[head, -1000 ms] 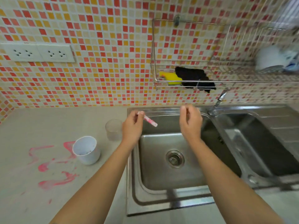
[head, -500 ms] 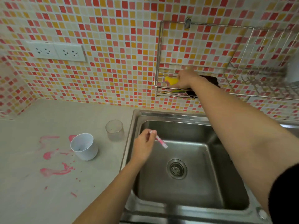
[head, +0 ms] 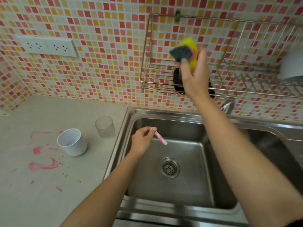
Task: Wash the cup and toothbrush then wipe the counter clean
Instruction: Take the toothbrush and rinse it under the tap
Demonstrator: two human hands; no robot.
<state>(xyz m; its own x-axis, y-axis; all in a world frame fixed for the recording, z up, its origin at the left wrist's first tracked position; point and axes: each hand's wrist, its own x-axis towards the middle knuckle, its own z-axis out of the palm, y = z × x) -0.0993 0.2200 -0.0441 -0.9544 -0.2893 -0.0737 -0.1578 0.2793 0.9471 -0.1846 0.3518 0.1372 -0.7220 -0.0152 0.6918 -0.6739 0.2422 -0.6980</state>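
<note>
My left hand [head: 142, 141] holds a pink-smeared white toothbrush [head: 159, 137] over the left sink basin [head: 185, 190]. My right hand [head: 195, 74] is raised in front of the wire wall rack [head: 147, 69] and grips a yellow sponge with a dark green scrub side [head: 186, 50]. A white cup [head: 73, 143] stands on the grey counter [head: 49, 202] beside pink smears [head: 43, 165]. A clear plastic cup [head: 105, 126] stands near the sink's left edge.
A dark cloth [head: 177, 82] lies in the rack behind my right hand. The tap [head: 227, 106] sits behind the sink divider, with a second basin [head: 278, 153] to the right. Wall sockets [head: 47, 46] are on the tiled wall at left.
My right hand reached up from above the sink into the rack, took the yellow sponge and lifted it out. My left hand stayed over the basin with the toothbrush.
</note>
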